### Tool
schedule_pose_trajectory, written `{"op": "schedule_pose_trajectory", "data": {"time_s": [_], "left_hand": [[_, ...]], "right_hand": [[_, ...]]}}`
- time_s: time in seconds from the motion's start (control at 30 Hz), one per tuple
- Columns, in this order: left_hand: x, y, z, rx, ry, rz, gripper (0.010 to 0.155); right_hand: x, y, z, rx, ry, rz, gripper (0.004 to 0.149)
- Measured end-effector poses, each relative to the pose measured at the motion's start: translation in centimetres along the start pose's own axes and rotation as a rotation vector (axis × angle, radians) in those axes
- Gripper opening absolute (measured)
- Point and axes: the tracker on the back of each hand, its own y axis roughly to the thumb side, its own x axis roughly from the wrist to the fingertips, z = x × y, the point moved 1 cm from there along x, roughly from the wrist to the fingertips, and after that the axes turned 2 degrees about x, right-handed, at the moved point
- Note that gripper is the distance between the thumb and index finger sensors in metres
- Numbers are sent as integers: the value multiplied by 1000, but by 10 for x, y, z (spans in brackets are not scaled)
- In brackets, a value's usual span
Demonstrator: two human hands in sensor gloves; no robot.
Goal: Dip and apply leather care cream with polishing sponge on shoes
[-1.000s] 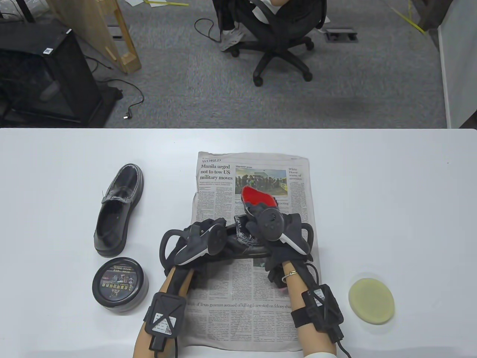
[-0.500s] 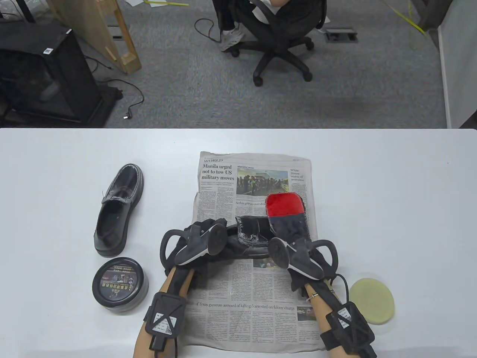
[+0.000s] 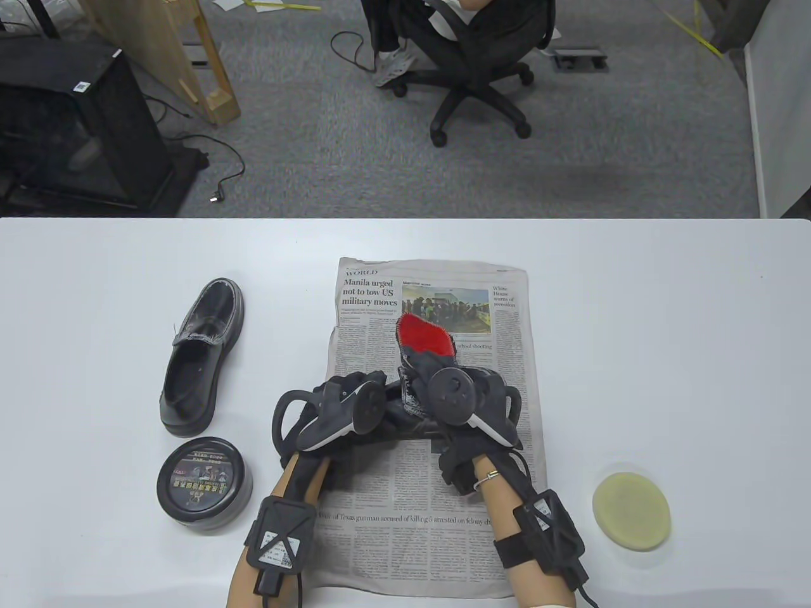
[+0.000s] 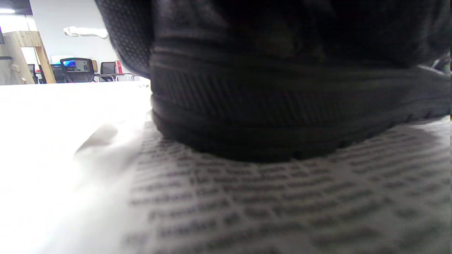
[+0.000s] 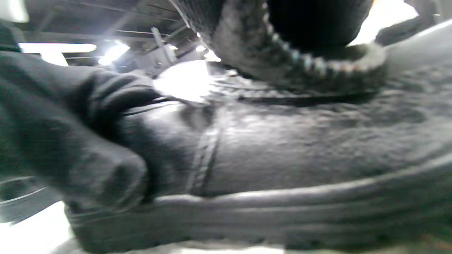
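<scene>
Two hands: both mine, on one black shoe (image 3: 415,415) over the newspaper (image 3: 431,494).
Left hand (image 3: 336,405): grips its heel.
Right hand (image 3: 456,392): holds red polishing sponge (image 3: 424,335) against the upper.

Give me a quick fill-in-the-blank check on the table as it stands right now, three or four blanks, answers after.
1. The shoe being worked on lies on a ____.
2. The red-faced sponge is in the person's ____ hand.
3. The closed cream tin sits just in front of the spare ____.
4. The round yellow pad lies to the ____ of the newspaper.

Missing words: newspaper; right; shoe; right
</scene>
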Motion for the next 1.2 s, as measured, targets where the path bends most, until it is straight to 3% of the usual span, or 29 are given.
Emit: {"op": "schedule_pose_trajectory", "data": {"time_s": [0.2,0.4,0.57,0.67,0.8,0.9,1.03,1.2], "left_hand": [[0,1,-1,16,6,-10,95],[-1,2,-1,32,9,-19,95],[-1,2,0,13,19,-9,94],[-1,2,0,10,14,4,94],[0,2,1,11,9,14,93],[-1,2,1,2,9,18,93],[-1,2,1,-3,11,14,94],[-2,1,1,5,18,1,94]], "right_hand": [[-1,-34,9,-133,3,-103,47],[-22,-42,11,-351,-27,-67,47],[-48,-30,2,-333,-41,59,47],[-55,-14,1,-192,-14,136,48],[-45,12,3,-61,-5,207,49],[-21,20,0,-36,52,163,50],[-1,12,-7,-58,85,54,50],[3,-22,-8,-257,87,-72,51]]}}
